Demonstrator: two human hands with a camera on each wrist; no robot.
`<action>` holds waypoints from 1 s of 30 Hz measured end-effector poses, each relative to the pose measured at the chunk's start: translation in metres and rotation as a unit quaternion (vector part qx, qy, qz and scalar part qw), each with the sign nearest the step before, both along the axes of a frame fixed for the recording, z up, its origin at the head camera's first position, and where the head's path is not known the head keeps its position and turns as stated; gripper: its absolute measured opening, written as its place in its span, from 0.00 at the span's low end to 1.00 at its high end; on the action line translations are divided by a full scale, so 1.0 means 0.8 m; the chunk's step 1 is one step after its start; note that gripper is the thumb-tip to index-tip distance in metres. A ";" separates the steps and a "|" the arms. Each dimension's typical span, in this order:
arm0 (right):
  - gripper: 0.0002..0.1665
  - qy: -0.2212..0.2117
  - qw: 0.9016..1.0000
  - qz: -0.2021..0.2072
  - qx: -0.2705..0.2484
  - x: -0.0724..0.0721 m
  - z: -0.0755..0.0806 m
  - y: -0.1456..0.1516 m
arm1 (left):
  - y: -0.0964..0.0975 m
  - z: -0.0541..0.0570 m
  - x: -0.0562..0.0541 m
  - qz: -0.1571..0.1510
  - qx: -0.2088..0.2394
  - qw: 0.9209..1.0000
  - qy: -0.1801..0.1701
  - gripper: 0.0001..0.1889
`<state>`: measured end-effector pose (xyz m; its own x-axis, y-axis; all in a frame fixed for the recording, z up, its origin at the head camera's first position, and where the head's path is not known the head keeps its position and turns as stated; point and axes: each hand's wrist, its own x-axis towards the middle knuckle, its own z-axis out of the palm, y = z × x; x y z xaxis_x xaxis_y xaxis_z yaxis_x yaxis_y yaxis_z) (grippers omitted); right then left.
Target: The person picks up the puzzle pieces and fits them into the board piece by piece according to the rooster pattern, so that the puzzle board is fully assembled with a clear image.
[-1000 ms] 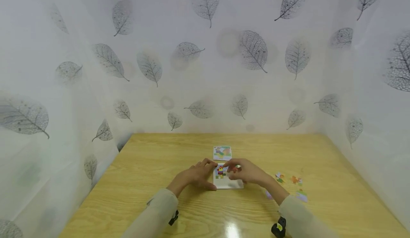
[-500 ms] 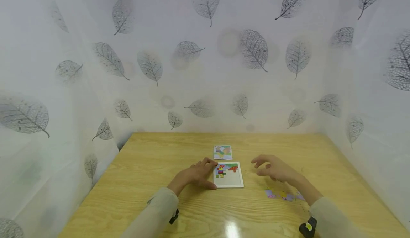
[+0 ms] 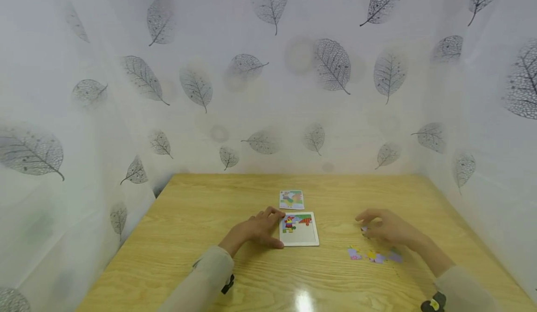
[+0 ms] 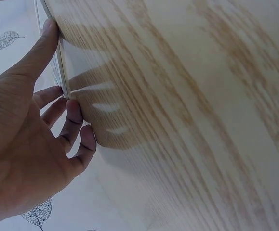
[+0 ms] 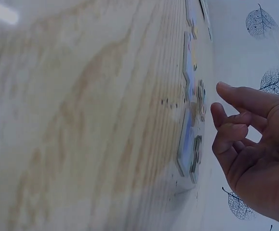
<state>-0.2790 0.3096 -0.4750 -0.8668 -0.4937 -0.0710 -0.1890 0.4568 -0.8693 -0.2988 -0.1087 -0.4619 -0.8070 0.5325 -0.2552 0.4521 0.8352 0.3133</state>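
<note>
A white puzzle tray (image 3: 303, 238) lies flat on the table, with joined pieces (image 3: 289, 222) of a coloured bird picture along its top and left. My left hand (image 3: 257, 230) grips the tray's left side, thumb at the near corner and fingertips at the far one; the left wrist view shows that thumb (image 4: 43, 41) on the tray's edge. Over the loose puzzle pieces (image 3: 372, 256) at right hovers my right hand (image 3: 390, 228), fingers loosely bent. In the right wrist view its fingertips (image 5: 223, 87) are apart from the pieces, with nothing between them.
Just behind the tray lies a picture card (image 3: 291, 200) of a colourful bird. A leaf-patterned white curtain (image 3: 260, 107) surrounds the wooden table (image 3: 209, 195) at the back and sides.
My right hand has left the tray and moved right to above the loose pieces. A red and green piece now sits at the tray's top right. The left hand has stayed put.
</note>
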 end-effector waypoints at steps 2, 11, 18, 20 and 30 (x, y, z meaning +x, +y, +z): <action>0.27 0.006 1.000 0.006 0.003 0.001 0.001 0.004 | 0.000 0.000 0.000 0.001 -0.001 1.000 -0.001 0.47; 0.25 0.047 0.998 0.048 0.010 0.007 0.003 0.008 | 0.001 0.001 0.000 0.001 -0.002 1.000 0.000 0.47; 0.26 0.061 0.997 0.039 0.030 0.004 -0.001 0.007 | 0.001 -0.003 -0.003 -0.001 -0.010 1.000 0.006 0.47; 0.26 0.061 0.997 0.036 0.034 0.004 -0.001 0.006 | 0.001 -0.002 -0.003 -0.001 -0.009 1.000 0.007 0.47; 0.20 0.104 0.992 0.038 0.052 0.001 0.004 -0.012 | 0.002 -0.001 -0.001 0.000 -0.004 1.000 0.001 0.46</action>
<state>-0.2783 0.2998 -0.4718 -0.8284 -0.5577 0.0517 -0.3968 0.5192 -0.7569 -0.2996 -0.1073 -0.4629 -0.8079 0.5300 -0.2576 0.4522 0.8379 0.3057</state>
